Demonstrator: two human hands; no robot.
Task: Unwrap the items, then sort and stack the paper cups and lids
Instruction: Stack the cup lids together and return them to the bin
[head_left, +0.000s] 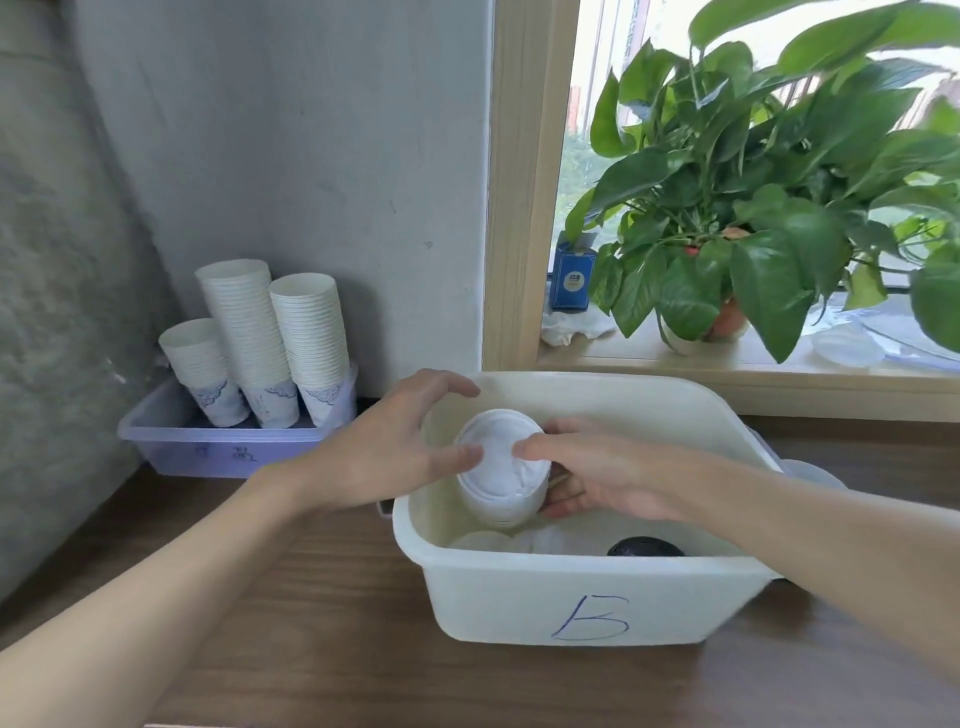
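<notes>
Hands meet over a cream plastic bin (493, 597) marked with a handwritten B. The right hand (608, 478) grips a short stack of white lids (501, 467) held above the inside of the bin, fingers curled round its side and thumb across the top. The left hand (395, 441) is spread and relaxed, its thumb at the top lid's edge, holding nothing. The lids look thin, light and slippery, likely to buckle or slide apart, so holding the stack by its sides seems safest. More white lids and one black lid (647, 546) lie at the bottom of the bin. The bin sits on a brown wooden table (311, 597). Three stacks of paper cups (244, 332) stand in a lilac tray (208, 447) against a grey wall. A leafy potted plant (753, 208) stands on the windowsill (649, 358) behind
</notes>
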